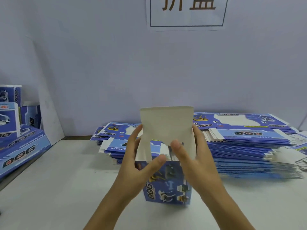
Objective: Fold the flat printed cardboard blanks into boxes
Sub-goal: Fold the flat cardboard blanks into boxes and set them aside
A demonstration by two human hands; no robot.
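Behind the raised flap (166, 124) the far wall of the box (167, 185) cannot be seen, and the box's open top is mostly covered by both hands; the fingers of the right hand (196, 161) disappear behind the right edge of the flap, so only the thumb, pressed on the flap's lower part, is plain; the left hand (141, 163) shows a thumb laid across the box's top front rim and fingers reaching up the flap's left edge; both hands are clamped on the box, one at each side. At the upper edge a sign (187, 12) on the wall (99, 63) is cut off, its characters only half visible; print on the cardboard is blurred apart from the word DOG.

Standing upright on the white table (58, 188) at the centre, the box is blue with toy dog pictures on the near face, while the flap shows its plain pale inner side and stands nearly vertical.

Just behind it lie two stacks of flat blanks (249, 155), the right one taller and running toward the frame's right edge; folded boxes (10, 113) and a leaning blank sit at the far left, cropped by the frame; bare tabletop lies open to the left and in front of the box.
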